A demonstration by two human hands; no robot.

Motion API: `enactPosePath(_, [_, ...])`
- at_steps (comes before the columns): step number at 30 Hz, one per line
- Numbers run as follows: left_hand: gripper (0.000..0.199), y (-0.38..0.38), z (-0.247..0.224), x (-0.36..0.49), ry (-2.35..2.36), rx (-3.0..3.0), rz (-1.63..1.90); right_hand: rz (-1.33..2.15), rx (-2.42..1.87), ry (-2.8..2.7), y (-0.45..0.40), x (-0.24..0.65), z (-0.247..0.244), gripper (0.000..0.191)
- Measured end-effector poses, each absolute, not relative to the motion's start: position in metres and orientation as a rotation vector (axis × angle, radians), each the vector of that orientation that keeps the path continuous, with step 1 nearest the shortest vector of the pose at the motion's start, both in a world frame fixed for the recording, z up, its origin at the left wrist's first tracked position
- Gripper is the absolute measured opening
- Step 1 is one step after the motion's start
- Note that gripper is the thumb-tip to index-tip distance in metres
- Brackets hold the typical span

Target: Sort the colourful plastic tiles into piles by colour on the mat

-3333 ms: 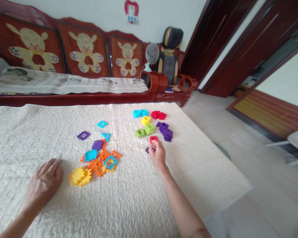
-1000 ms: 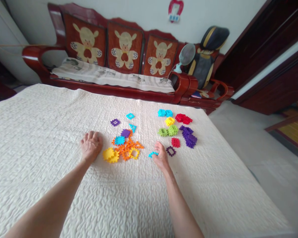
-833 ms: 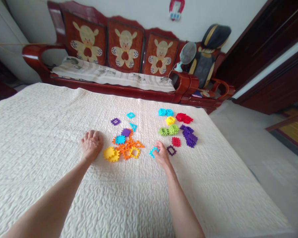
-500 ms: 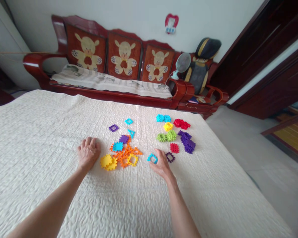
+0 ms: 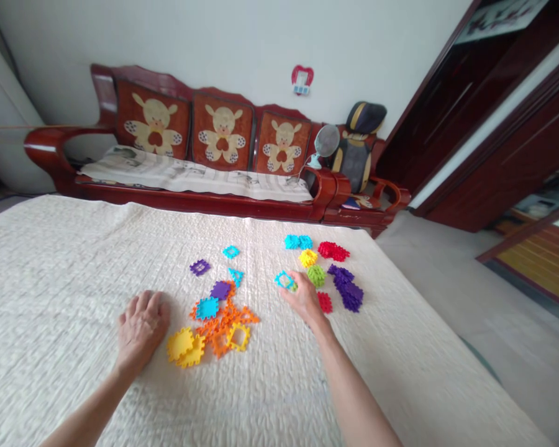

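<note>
My right hand (image 5: 306, 298) pinches a light-blue open-centred square building tile (image 5: 284, 280) by its right side, in front of the green tiles (image 5: 316, 275). To the left, my left hand (image 5: 143, 323) rests palm down on the white quilted cover with its fingers loosely spread, holding nothing. Beside it lie yellow tiles (image 5: 186, 347) and a loose heap of orange tiles (image 5: 223, 323). A solid blue tile (image 5: 207, 308) and a purple tile (image 5: 220, 290) lie on that heap. Behind them are a blue triangle (image 5: 236, 277), a blue frame (image 5: 231, 251) and a purple frame (image 5: 200, 267).
Sorted piles stand at the right: blue (image 5: 299, 241), yellow (image 5: 308, 257), red (image 5: 333, 251) and purple (image 5: 346, 287). A single red tile (image 5: 325, 302) is partly behind my right hand. Past the quilted cover (image 5: 84, 273) stands a wooden sofa (image 5: 190, 202) with a small fan (image 5: 327, 141).
My right hand has carried the blue frame tile away from me, toward the green pile. My left hand stays resting on the cover. The camera view has tilted up.
</note>
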State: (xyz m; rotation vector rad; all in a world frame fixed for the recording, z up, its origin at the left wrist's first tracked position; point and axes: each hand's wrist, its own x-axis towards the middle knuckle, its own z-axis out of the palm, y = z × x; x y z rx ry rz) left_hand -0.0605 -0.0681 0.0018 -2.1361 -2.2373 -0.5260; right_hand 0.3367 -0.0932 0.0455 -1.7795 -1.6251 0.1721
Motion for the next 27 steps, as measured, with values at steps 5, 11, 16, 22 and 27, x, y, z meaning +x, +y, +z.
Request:
enactPosePath(5, [0.040,-0.064,-0.003,-0.063,-2.238,-2.124,-0.483,0.082,-2.123,-1.476,0.016,0.395,0.079,0.043])
enactPosePath(11, [0.041,-0.064,-0.001,-0.061,-2.277,-2.101,-0.443,0.068,-2.299,-1.465,0.076,0.437,0.072,0.043])
enactPosePath(16, [0.042,-0.065,0.006,-0.060,-2.283,-2.126,-0.466,0.059,-2.377,-1.477,0.089,0.430,0.066,0.045])
enactPosePath(22, [0.048,-0.064,-0.002,-0.061,-2.271,-2.077,-0.491,0.055,-2.372,-1.449,0.090,0.425,0.067,0.050])
enactPosePath(27, [0.047,-0.065,0.001,-0.060,-2.308,-2.088,-0.480,-0.002,-2.179,-1.346,0.076,0.439,0.075,0.045])
